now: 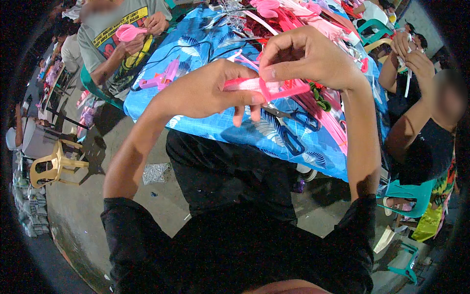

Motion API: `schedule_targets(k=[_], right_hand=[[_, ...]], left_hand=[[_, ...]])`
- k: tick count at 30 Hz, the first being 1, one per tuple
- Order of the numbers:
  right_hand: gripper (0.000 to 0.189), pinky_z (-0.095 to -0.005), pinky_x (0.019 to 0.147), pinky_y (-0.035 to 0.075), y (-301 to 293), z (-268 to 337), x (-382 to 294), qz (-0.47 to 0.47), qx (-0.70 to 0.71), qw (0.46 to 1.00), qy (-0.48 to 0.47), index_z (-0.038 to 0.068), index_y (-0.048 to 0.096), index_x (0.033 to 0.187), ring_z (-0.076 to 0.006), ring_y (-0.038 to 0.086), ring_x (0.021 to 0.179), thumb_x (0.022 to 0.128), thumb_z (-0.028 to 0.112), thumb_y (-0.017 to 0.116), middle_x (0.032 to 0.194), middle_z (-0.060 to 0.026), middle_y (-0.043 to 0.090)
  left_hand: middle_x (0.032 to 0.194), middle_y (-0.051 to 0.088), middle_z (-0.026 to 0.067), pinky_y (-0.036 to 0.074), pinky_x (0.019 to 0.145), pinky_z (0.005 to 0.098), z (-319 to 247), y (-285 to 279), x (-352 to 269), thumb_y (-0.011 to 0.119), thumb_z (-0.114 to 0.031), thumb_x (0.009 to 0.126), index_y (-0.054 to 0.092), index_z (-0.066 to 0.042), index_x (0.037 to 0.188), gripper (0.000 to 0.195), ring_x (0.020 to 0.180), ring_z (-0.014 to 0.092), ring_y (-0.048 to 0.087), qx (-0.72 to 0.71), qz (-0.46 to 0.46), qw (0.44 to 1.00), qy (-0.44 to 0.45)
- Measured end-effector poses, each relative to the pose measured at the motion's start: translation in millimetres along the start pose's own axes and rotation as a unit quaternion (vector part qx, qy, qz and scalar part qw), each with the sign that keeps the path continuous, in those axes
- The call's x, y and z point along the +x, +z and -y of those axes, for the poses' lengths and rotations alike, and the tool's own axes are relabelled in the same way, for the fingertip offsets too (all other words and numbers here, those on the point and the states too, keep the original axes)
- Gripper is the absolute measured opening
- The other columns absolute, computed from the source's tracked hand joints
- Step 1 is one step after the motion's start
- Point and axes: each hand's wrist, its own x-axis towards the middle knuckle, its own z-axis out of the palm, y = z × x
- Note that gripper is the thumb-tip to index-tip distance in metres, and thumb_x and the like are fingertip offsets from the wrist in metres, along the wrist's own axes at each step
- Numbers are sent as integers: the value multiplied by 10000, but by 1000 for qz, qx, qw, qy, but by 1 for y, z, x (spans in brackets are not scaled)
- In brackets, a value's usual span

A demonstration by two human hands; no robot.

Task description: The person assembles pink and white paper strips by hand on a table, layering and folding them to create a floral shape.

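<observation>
Between my hands is a flat bundle of light pink pipe cleaners (245,85), with a hot pink pipe cleaner (290,91) crossing it near one end. My left hand (216,90) grips the bundle, thumb on top and fingers beneath. The fingertips of my right hand (304,58) pinch the hot pink strand where it bends at the bundle; its free end sticks out to the right. Below them, scissors (290,141) with dark blue handles lie on the blue leaf-patterned tablecloth (227,126). My left hand hides part of the bundle.
A pink glue gun (160,77) with a black cord lies on the left of the table. Pink pipe cleaners (332,126) and green curled pieces (320,97) lie right. One person across holds a pink petal shape (128,33); another works at right. A beige chair (55,163) stands left.
</observation>
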Motion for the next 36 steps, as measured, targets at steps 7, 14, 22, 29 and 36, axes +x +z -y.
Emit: schedule_targets(k=[7, 14, 22, 29, 36], right_hand=[[152, -246, 713, 494, -11, -7, 5, 84, 46, 995, -22, -10, 698, 891, -80, 624, 755, 824, 122, 730, 803, -41, 685], [141, -245, 681, 479, -5, -16, 6, 37, 81, 996, -29, -1, 665, 840, -100, 612, 738, 796, 107, 745, 812, -46, 645], [104, -232, 720, 467, 13, -44, 3, -111, 168, 973, -111, 21, 663, 908, -68, 596, 800, 877, 120, 671, 831, -1, 650], [84, -227, 670, 436, 38, -46, -2, -240, 151, 950, -127, 18, 665, 925, -69, 560, 744, 876, 84, 651, 832, 3, 637], [110, -259, 627, 442, 56, -24, -10, -374, -72, 920, -96, -27, 658, 884, -120, 595, 712, 826, 65, 645, 815, -81, 664]], left_hand=[[831, 700, 89, 489, 551, 252, -1, 6, 6, 573, -159, 958, 633, 32, 1066, 228, 574, 124, 611, -12, 38, 999, 2], [826, 698, 95, 492, 541, 248, -1, 2, 8, 584, -159, 949, 633, 43, 1019, 220, 564, 123, 611, -26, 54, 998, -6], [778, 694, 69, 414, 460, 193, 0, 2, 7, 573, -231, 958, 636, -6, 958, 233, 541, 87, 603, -78, -51, 994, 58], [754, 677, 44, 366, 441, 183, 11, 5, 12, 549, -286, 975, 615, -34, 951, 261, 537, 70, 591, -73, -133, 985, 76], [730, 651, 41, 356, 443, 183, 13, 9, 11, 534, -288, 982, 603, -37, 950, 262, 543, 72, 576, -74, -179, 976, 95]])
